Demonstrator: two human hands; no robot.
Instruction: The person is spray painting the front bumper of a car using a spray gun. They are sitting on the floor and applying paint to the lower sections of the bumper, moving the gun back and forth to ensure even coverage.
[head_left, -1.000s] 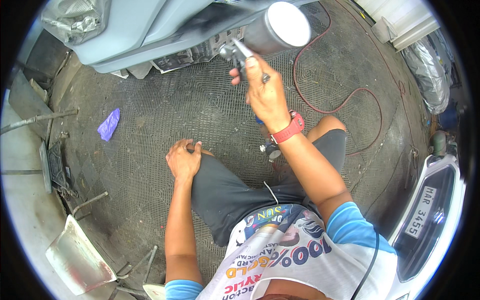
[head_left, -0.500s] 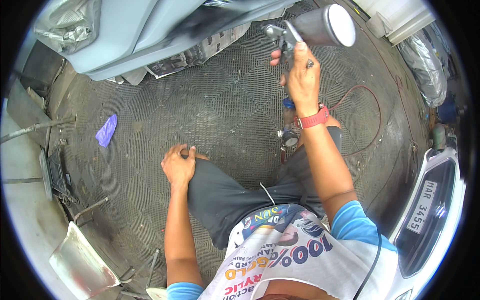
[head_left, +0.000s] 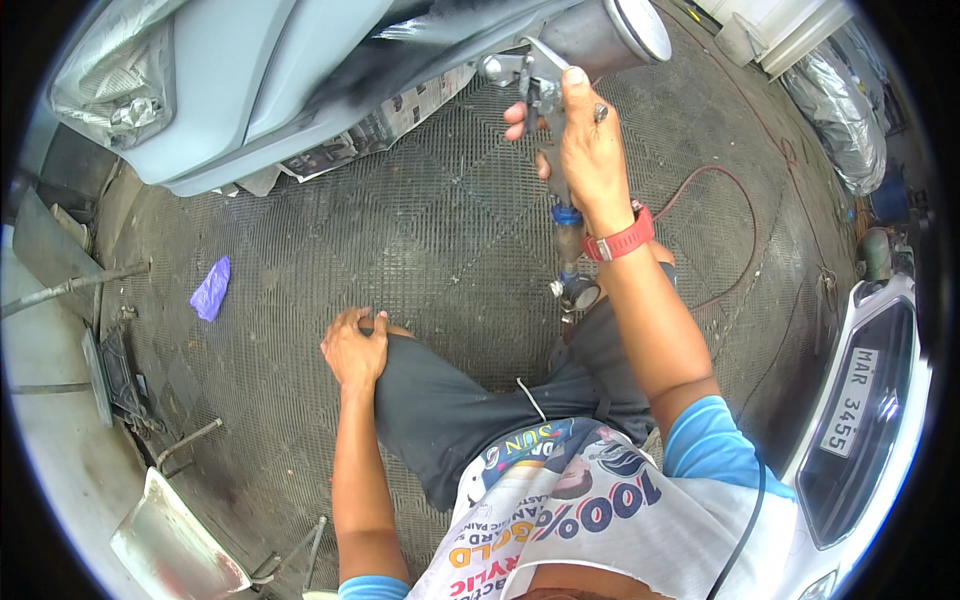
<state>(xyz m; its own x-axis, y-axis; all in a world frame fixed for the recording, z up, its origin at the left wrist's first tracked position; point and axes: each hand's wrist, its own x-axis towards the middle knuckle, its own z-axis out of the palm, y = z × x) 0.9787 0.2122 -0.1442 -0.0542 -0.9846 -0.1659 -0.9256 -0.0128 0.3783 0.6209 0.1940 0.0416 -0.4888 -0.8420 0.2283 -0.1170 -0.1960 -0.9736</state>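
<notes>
My right hand [head_left: 592, 150], with a red watch [head_left: 620, 240] at the wrist, is wrapped round the grip of a metal spray gun [head_left: 545, 72]. A grey paint cup [head_left: 592, 40] sits on the gun, tipped toward the right. Below the grip hang a blue-collared air fitting [head_left: 567, 217] and a round gauge [head_left: 578, 291]. The gun's nozzle end points left, close to a light grey-blue car bumper [head_left: 205, 115] with dark, blurred patches along its lower part. My left hand [head_left: 354, 352] rests on my left knee, fingers spread and holding nothing.
Newspaper sheets [head_left: 385, 125] hang under the bumper. A red hose [head_left: 748, 205] curves over the ridged floor mat [head_left: 440, 225]. A purple scrap [head_left: 210, 288] lies on the left, near metal stands [head_left: 75, 287]. At right are a white car panel [head_left: 800, 490] and a plastic-wrapped bundle [head_left: 838, 115].
My right hand has carried the spray gun left and slightly up, nearer the bumper. The bumper and floor things sit a little lower in view. My left hand stays on the knee.
</notes>
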